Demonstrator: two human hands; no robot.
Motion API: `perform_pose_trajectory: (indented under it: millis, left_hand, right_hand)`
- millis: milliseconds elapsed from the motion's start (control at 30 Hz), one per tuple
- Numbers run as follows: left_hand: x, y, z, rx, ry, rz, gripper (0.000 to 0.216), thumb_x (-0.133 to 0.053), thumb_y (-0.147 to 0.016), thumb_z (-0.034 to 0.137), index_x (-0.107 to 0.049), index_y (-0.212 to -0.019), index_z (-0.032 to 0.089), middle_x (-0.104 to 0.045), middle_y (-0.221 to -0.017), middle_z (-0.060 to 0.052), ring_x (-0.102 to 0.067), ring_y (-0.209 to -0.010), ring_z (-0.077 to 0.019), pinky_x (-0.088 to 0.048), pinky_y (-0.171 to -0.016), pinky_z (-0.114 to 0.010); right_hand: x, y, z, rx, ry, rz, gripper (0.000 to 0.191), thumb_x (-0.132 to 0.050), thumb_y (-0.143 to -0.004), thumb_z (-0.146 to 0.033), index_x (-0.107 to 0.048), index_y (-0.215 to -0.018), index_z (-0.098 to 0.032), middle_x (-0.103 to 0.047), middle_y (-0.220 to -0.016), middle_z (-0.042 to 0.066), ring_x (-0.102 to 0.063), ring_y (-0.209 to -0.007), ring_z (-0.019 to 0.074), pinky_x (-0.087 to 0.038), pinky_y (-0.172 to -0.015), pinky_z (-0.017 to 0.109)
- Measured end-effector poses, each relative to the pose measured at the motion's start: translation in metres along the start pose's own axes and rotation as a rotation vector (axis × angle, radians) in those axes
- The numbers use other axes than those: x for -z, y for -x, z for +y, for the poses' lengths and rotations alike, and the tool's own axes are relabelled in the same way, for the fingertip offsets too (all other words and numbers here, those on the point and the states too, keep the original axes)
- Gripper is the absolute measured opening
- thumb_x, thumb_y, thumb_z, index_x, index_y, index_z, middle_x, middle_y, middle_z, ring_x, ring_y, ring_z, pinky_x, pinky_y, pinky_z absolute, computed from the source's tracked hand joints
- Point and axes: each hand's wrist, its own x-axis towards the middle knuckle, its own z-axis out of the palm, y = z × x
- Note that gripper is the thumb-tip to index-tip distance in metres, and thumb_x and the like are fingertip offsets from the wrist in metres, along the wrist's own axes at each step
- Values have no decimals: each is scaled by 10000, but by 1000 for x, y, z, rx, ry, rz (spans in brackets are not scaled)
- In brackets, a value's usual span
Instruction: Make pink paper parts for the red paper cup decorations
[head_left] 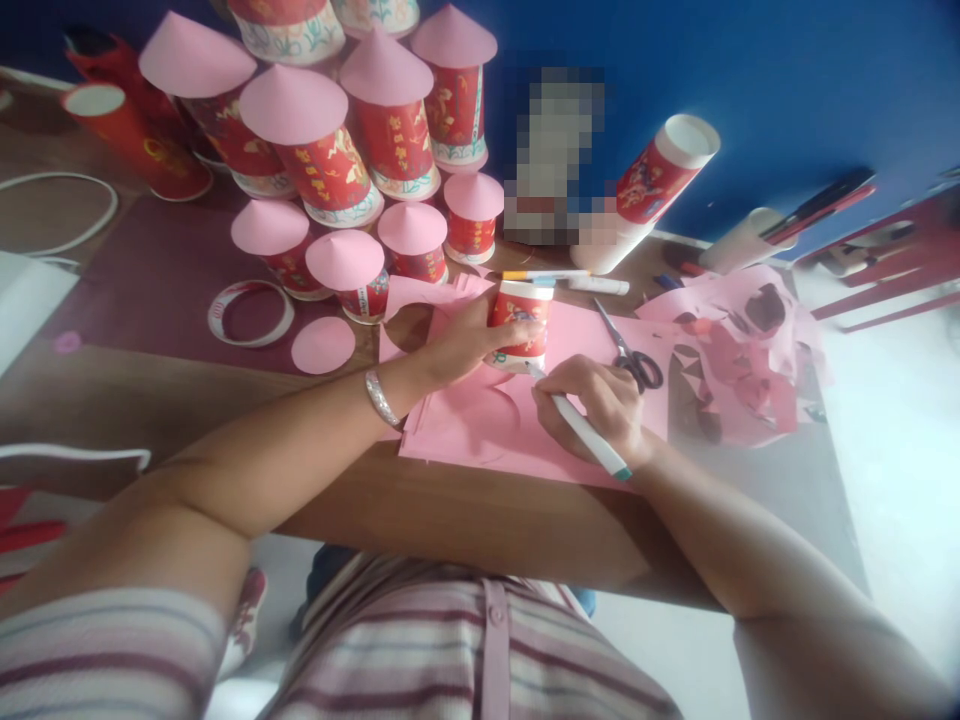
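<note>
A red decorated paper cup [529, 305] with a white band at its lower edge is gripped by my left hand [474, 335], the thumb across its front. My right hand [596, 400] holds a white marker pen [592, 437] with a teal end. Its tip meets or nearly meets the white band, which bears a bit of green drawing. Both hands are above pink paper sheets [457, 430] lying on the table. Beyond the cup lie an orange-and-white marker [544, 274] and a white marker [600, 286]. Black-handled scissors [636, 365] rest on the pink paper to the right.
Several red cups with pink cone roofs [311, 150] stand at the back left. A paper ring [251, 313] and a pink disc [323, 345] lie left of my arm. Pink paper scraps [750, 360] are heaped on the right. A red-and-white tube [660, 175] stands behind.
</note>
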Motion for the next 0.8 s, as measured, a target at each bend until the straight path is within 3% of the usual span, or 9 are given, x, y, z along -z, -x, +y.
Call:
perform_pose_trajectory:
  millis: [800]
  left_hand:
    - [4,-3,-7,-13,-8,0,516,-1007,-826,500,-681,-1091,200,-799,-1028,-50,-753,-889,-159,-608,-776,-261]
  right_hand:
    - [-5,2,2,-3,-20,18,228,-702,-1021,-31,-657,-1049,-253,-731,-799,-49,-665,-597,116,-533,-560,248]
